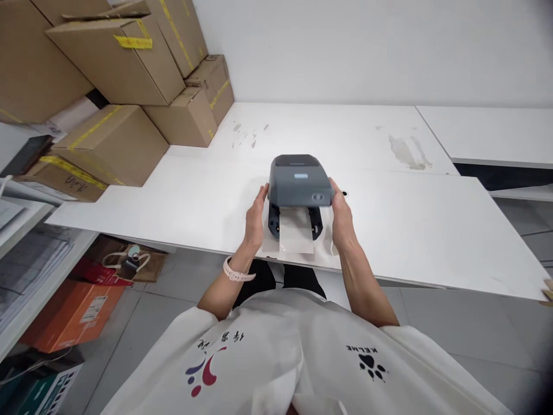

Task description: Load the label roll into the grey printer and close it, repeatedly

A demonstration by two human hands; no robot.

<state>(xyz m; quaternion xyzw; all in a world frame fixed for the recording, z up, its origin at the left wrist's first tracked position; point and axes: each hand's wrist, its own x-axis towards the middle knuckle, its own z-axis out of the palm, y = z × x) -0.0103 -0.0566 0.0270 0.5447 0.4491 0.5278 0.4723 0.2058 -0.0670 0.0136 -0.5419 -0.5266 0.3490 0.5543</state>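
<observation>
A dark grey label printer sits near the front edge of the white table, its lid (298, 181) raised above the base (273, 222). From the base a strip of pale label paper (296, 233) runs out toward me. My left hand (254, 219), with a pink band on its wrist, is closed against the lid's left side. On the opposite side my right hand (342, 216) grips the lid's right edge, thumb up along it. The lid is slightly blurred. Its underside and the fingers beneath it are hidden.
Several taped cardboard boxes (116, 57) are stacked at the left against the wall. The white table (207, 190) has peeled marks on its top. An orange box (73, 314) and a paper bag (153, 266) stand below on the left. Another white table (505, 135) adjoins at the right.
</observation>
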